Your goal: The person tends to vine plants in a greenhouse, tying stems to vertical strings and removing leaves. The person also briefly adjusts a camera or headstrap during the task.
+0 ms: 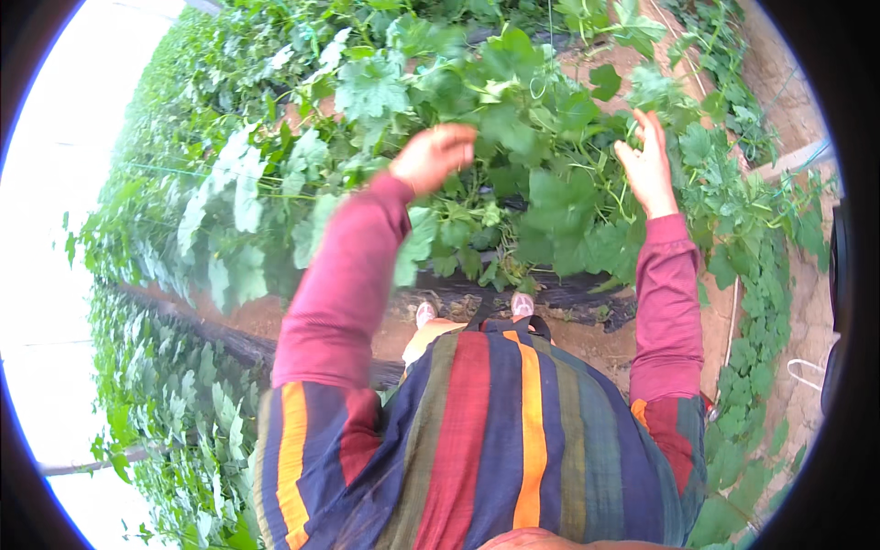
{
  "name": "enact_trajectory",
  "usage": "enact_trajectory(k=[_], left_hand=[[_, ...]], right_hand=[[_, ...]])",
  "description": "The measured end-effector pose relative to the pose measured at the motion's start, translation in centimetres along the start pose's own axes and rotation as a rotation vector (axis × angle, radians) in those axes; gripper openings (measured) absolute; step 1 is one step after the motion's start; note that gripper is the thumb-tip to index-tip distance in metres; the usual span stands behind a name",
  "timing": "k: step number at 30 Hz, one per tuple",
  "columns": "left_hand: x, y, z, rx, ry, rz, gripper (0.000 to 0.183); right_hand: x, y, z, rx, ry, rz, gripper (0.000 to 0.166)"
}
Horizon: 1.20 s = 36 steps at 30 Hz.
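Lobed green leaves and curling stems of vine plants (564, 199) spread before me. My left hand (436, 157), blurred, reaches over the foliage with its fingers bent; whether it holds anything is unclear. To the right, my right hand (646, 161) is raised among the leaves, thumb and fingers apart, with thin stems close to the fingertips. Nothing shows between them. A thin green string (550, 27) hangs down at the top, above the leaves between my hands.
Black plastic film (584, 295) edges the bed by my shoes (522, 304). Bare soil (261, 302) runs between plant rows. More vines (206, 405) grow at the left. At the right stand a brick wall (804, 302) and a pale beam (790, 162); a thin string (185, 170) crosses the left foliage.
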<state>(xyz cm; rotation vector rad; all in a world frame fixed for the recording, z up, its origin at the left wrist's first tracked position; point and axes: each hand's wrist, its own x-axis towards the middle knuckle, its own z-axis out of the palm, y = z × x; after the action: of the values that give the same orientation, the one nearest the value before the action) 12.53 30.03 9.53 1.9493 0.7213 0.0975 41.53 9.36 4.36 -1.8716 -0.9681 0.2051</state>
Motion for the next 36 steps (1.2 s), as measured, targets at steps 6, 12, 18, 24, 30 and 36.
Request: enact_trajectory(k=[6,12,18,24,30,36], left_hand=[[-14.5,-19.3,6.7,0.402,0.426,0.059,0.038],[-22.8,-25.7,4.1,0.135,0.491,-0.339,0.080],[-28.0,-28.9,-2.1,-0.462,0.259,-0.471,0.078],[-30.5,-31.1,-8.5,-0.777,0.394,-0.377,0.022],[-24.1,-35.9,-10.7,-1.456,0.424,-0.367,0.042],[-22.6,-38.3,-10.2,-1.273,0.431,-0.308,0.035]], right_hand=[[-5.2,-8.5,7.6,0.202,-0.343,0.035,0.059],[-13.1,-17.6,19.9,0.429,-0.825,0.095,0.066],[-17.6,-16.6,37.9,0.281,-0.996,0.259,0.061],[-21.6,-17.5,47.3,0.458,-0.963,0.457,0.042],[-26.3,-24.6,43.5,0.315,-1.048,0.493,0.029],[-25.3,-22.2,39.2,0.306,-0.944,0.554,0.021]])
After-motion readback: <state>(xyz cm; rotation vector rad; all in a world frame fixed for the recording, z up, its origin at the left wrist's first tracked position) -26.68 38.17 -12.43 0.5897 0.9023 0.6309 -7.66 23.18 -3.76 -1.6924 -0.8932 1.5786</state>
